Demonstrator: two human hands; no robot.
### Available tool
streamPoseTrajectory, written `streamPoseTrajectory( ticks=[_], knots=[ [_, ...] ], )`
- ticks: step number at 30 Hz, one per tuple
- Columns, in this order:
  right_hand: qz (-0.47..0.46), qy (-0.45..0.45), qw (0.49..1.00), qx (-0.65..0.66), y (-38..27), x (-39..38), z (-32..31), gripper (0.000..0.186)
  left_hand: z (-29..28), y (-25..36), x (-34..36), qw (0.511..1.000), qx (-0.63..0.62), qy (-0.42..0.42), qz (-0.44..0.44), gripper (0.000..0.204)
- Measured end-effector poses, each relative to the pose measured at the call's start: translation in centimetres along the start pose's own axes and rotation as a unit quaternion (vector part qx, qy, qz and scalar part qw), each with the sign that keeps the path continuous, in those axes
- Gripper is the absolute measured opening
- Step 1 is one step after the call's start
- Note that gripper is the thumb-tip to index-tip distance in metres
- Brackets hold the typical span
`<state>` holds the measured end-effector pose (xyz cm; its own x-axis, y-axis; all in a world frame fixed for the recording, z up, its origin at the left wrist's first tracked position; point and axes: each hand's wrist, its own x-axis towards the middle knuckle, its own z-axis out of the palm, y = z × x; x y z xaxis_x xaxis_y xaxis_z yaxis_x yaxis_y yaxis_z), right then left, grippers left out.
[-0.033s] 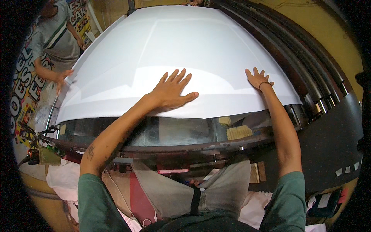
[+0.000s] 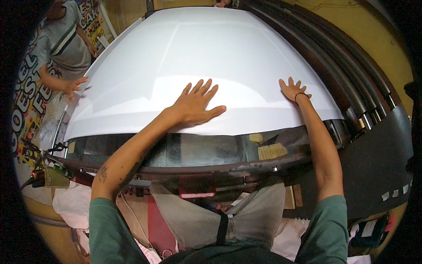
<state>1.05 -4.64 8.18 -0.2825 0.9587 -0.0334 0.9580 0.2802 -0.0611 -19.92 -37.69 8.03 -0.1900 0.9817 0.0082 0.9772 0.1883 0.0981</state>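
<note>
A large white sheet (image 2: 211,48) of smooth, flexible material lies over a dark machine bed (image 2: 206,152), its near edge short of the bed's front rim. My left hand (image 2: 195,103) rests flat on the sheet near that edge, left of the middle, fingers spread and holding nothing. Farther right, my right hand (image 2: 293,91) also lies on the sheet with fingers apart and a thin dark band at the wrist. Patches of yellowish tape (image 2: 271,151) show on the exposed bed below the sheet.
A co-worker (image 2: 61,44) stands at the left, one hand (image 2: 74,88) at the sheet's side edge; another person (image 2: 222,3) is partly visible beyond the far end. Long black rollers (image 2: 360,83) run along the right beside a black panel (image 2: 373,154). Printed banners (image 2: 26,101) stand at far left.
The co-worker's hand at the left has shifted very slightly rightward and upward along the sheet's edge. My two hands show no visible movement.
</note>
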Motion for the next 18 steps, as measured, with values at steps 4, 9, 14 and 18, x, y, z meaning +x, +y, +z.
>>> streamPoseTrajectory(
  ticks=[4, 9, 14, 18],
  knots=[
    [0.027, 0.026, 0.999, 0.011, -0.6, -0.1, 0.7, 0.106, 0.1, 0.2, -0.1, 1.000, 0.001, 0.014, 0.007, 0.092],
    [0.025, 0.041, 0.999, 0.002, -0.4, -0.1, 1.0, 0.110, -0.4, -0.9, 0.9, 0.999, -0.013, 0.032, -0.007, 0.087],
    [0.023, 0.039, 0.999, 0.000, -0.1, 0.1, 0.9, 0.110, -0.7, -3.7, 1.4, 0.991, -0.028, 0.121, -0.056, 0.100],
    [0.024, 0.050, 0.998, -0.005, 0.0, 0.2, 1.0, 0.109, 0.4, -3.8, 1.3, 0.996, -0.004, 0.045, -0.080, 0.099]
  ],
)
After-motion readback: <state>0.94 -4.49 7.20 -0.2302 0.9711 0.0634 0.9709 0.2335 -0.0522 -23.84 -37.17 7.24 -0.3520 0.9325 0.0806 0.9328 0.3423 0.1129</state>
